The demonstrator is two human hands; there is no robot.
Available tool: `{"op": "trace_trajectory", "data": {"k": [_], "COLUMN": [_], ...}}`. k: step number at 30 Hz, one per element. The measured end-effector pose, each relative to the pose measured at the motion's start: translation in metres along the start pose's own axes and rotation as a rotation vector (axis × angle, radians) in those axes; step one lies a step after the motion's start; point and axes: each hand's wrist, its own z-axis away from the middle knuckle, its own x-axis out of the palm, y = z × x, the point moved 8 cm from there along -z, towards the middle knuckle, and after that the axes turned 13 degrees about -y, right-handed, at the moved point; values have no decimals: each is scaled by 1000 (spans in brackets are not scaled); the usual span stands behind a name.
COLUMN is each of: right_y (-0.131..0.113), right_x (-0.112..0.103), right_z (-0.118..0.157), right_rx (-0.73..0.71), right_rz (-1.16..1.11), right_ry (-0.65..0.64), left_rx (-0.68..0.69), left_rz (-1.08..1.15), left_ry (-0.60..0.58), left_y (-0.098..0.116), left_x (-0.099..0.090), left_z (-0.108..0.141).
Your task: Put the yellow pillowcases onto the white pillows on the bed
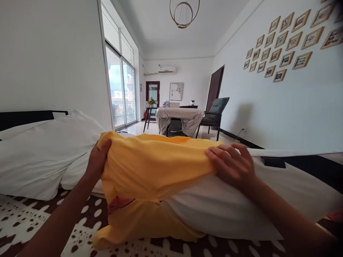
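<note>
A piece of yellow cloth (158, 164) is stretched between my two hands, its upper edge raised and lower folds resting on the bedding. It has a reddish printed patch (120, 202) at lower left, and I cannot tell whether it is a garment or a cover. My left hand (98, 159) is closed on its upper left corner, thumb on the near side. At the upper right edge, my right hand (232, 162) pinches the cloth, fingers bent over it. White fabric (222, 207) spreads below my right hand and meets the yellow; whether they are joined is unclear.
Brown-and-white patterned bedding (88, 217) lies underneath. White cushions (40, 157) are on the left. Farther off stand a covered table (178, 114), a dark chair (215, 110) and a sliding glass door (120, 89). Picture frames (292, 41) hang on the right wall.
</note>
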Motion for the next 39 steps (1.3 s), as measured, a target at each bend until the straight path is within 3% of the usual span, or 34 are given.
{"op": "trace_trajectory", "data": {"k": [3, 5, 9, 13, 16, 18, 23, 25, 29, 31, 34, 36, 39], "right_y": [-20, -35, -69, -99, -107, -107, -83, -59, -7, 7, 13, 12, 14], "right_x": [-5, -5, 5, 17, 17, 15, 15, 23, 45, 62, 80, 81, 69], "right_z": [-2, -7, -24, -37, -36, -32, -28, -28, -27, -28, -28, -28, -23], "right_rx": [-142, -207, -290, -363, -367, -357, -195, -60, 206, 259, 273, 256, 217], "right_rz": [-49, -118, -209, -224, -207, -163, -47, -1, 48, 47, 18, 11, 26], "right_ry": [-30, -40, -46, -39, -30, -22, -17, -45, -142, -277, -480, -524, -491], "left_rx": [181, 274, 149, 77, 143, 115, 9, -37, -286, -366, -362, -343, -308], "left_rz": [32, 83, -112, -284, -349, -302, -121, -62, 131, 176, 181, 190, 211], "left_ry": [70, -5, -207, -269, -268, -234, -172, -177, -251, -309, -346, -344, -317], "left_y": [-12, -28, -63, -67, -64, -73, -102, -110, -134, -140, -140, -137, -131], "left_x": [-15, -22, -16, 0, 11, 11, -8, -21, -36, -31, -17, -8, -1], "left_z": [40, 69, 104, 101, 92, 88, 88, 87, 86, 83, 73, 67, 63]}}
